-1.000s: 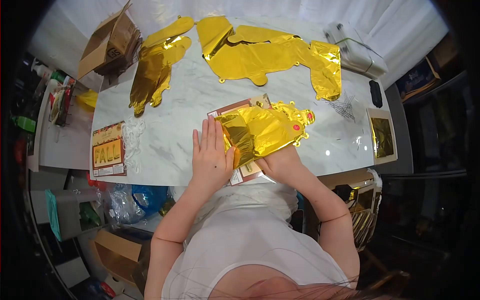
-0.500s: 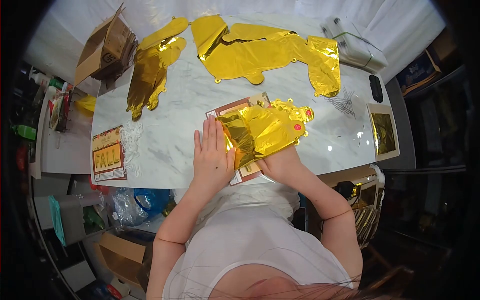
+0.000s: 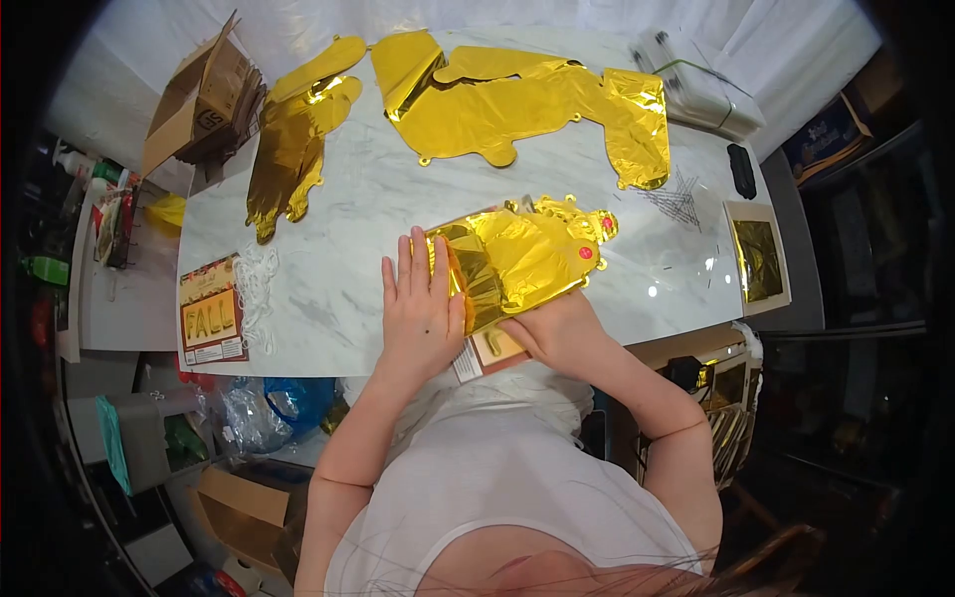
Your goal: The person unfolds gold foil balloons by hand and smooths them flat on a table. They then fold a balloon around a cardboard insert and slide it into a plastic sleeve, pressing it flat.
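Note:
A folded bundle of gold foil balloons with red round stickers lies near the table's front edge. My left hand rests flat along the bundle's left edge, fingers stretched out. My right hand holds the bundle's near edge from the right; its thumb shows, while the other fingers are hidden beneath the foil. Under the bundle a printed card peeks out at the near side, with a gold letter picture on it.
Flat gold foil balloons lie across the back, another at left. A printed FALL card and white string sit front left. Cardboard, clear plastic packs, thin sticks and a black object surround the work area.
The bundle's right end has shifted slightly left and down. More of the right thumb and of the printed card beneath now shows. The whole view has moved a little.

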A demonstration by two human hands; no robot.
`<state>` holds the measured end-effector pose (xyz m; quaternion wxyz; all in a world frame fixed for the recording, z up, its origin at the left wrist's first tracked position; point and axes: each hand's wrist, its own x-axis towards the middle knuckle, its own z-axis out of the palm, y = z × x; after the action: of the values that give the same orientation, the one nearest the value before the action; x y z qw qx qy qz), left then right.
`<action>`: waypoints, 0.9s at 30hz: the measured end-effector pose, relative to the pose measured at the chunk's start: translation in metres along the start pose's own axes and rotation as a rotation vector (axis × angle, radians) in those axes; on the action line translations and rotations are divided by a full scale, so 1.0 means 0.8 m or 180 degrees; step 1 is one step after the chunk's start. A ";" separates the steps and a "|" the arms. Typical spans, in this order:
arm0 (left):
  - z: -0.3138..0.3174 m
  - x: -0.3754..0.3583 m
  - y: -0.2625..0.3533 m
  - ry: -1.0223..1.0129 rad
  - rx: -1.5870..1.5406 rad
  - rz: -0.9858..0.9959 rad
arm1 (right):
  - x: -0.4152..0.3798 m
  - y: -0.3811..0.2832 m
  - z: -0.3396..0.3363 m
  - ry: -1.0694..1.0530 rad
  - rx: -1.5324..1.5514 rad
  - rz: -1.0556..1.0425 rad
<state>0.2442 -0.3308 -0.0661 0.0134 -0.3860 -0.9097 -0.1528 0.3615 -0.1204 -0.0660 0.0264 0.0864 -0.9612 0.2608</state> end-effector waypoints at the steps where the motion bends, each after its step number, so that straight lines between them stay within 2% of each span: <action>1: 0.000 0.000 0.000 -0.0032 -0.0019 -0.0011 | -0.012 -0.003 -0.003 -0.0456 -0.0238 0.0159; 4: 0.001 0.000 0.000 -0.0014 -0.0007 -0.0010 | -0.040 -0.019 -0.026 -0.0157 -0.0467 -0.0166; 8: 0.004 -0.001 -0.001 0.0042 0.0009 0.0027 | -0.070 -0.036 -0.050 -0.0250 -0.0420 -0.0167; 10: 0.004 -0.001 -0.001 0.0074 -0.0002 0.0047 | -0.083 -0.041 -0.059 -0.0791 -0.1065 -0.0227; 11: 0.004 -0.001 -0.001 0.0076 -0.0009 0.0053 | -0.091 -0.041 -0.065 -0.0792 -0.1072 -0.0219; 14: 0.007 -0.002 -0.004 0.0062 0.0002 0.0035 | -0.115 -0.047 -0.103 -0.0936 -0.0629 -0.0331; 16: 0.009 -0.001 -0.006 0.0072 -0.0007 0.0064 | -0.127 -0.068 -0.167 -0.1362 -0.0413 -0.0193; 17: 0.009 -0.001 -0.006 0.0085 -0.0014 0.0063 | -0.137 -0.075 -0.196 -0.1364 -0.0428 -0.0195; 19: 0.010 -0.001 -0.005 0.0063 0.0034 0.0037 | -0.153 -0.084 -0.236 -0.0417 -0.0165 0.0114; 20: 0.010 -0.001 -0.005 0.0071 0.0031 0.0045 | -0.156 -0.087 -0.233 -0.0410 -0.0174 0.0117; 22: 0.008 -0.002 -0.004 -0.0014 0.0026 0.0003 | -0.156 -0.100 -0.222 0.1146 0.0397 0.0579; 23: 0.008 -0.002 -0.004 -0.0003 0.0029 0.0003 | -0.131 -0.113 -0.213 0.1378 0.0871 0.0880; 25: 0.012 -0.002 -0.007 0.0057 0.0282 0.0041 | -0.087 -0.102 -0.170 0.1281 0.1433 0.0360; 26: 0.016 -0.004 -0.009 0.0061 0.0299 0.0043 | -0.058 -0.097 -0.142 0.1146 0.1150 -0.0153; 27: 0.021 -0.008 -0.010 0.0021 -0.2865 -0.0240 | -0.030 -0.096 -0.108 0.1006 0.0860 -0.0656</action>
<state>0.2448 -0.3352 -0.0855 -0.1585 -0.3194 -0.7660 -0.5348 0.3996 -0.1380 0.0442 0.1913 0.1450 -0.8875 0.3933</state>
